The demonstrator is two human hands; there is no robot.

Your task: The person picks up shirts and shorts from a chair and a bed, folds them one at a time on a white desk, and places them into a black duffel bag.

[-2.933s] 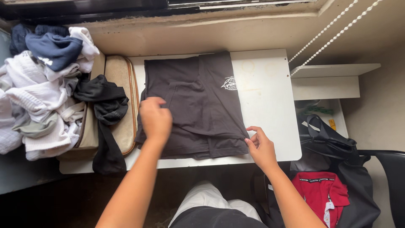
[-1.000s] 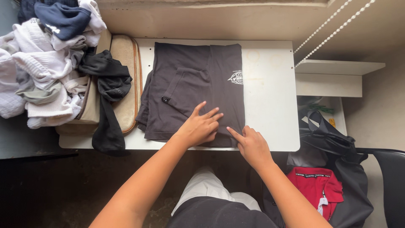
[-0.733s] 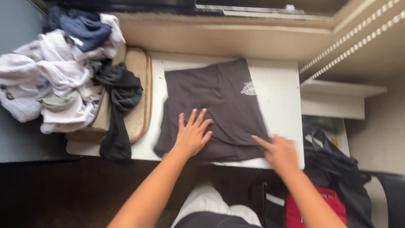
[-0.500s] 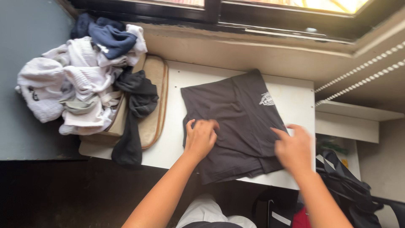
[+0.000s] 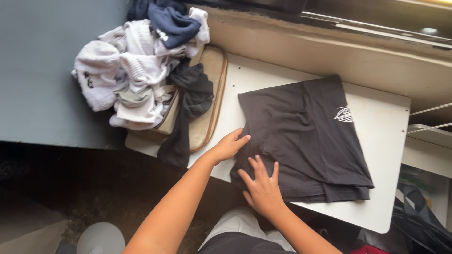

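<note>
Folded black shirt (image 5: 306, 136) lies flat on the white worktop (image 5: 391, 155). Right hand (image 5: 262, 188) presses its near-left corner, fingers (image 5: 263, 168) spread wide. Left hand (image 5: 229, 145) touches the left edge, fingers straight and close together. A laundry heap (image 5: 141, 70) covers a tan case (image 5: 207, 108) just left.
</note>
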